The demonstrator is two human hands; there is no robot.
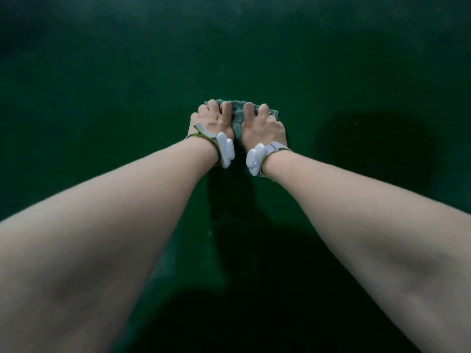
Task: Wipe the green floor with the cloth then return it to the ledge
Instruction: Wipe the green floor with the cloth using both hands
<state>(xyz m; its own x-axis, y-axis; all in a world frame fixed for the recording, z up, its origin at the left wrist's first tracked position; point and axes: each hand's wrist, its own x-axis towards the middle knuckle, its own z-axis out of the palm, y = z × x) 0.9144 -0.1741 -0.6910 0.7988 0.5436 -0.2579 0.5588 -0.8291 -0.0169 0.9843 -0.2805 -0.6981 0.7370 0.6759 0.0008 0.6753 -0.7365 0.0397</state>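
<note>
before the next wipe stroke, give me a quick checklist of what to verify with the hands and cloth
1. Left hand on the cloth: ok, fingers curled over its left part.
2. Right hand on the cloth: ok, fingers pressing its right part.
3. Cloth against the green floor: ok, it lies bunched under both hands.
4. Path ahead free of objects: ok, only bare floor shows beyond the cloth.
5. Floor already clean or wet: cannot tell, the picture is dim and shadowed.
6. Ledge for returning the cloth: cannot tell, it is not in view.
</note>
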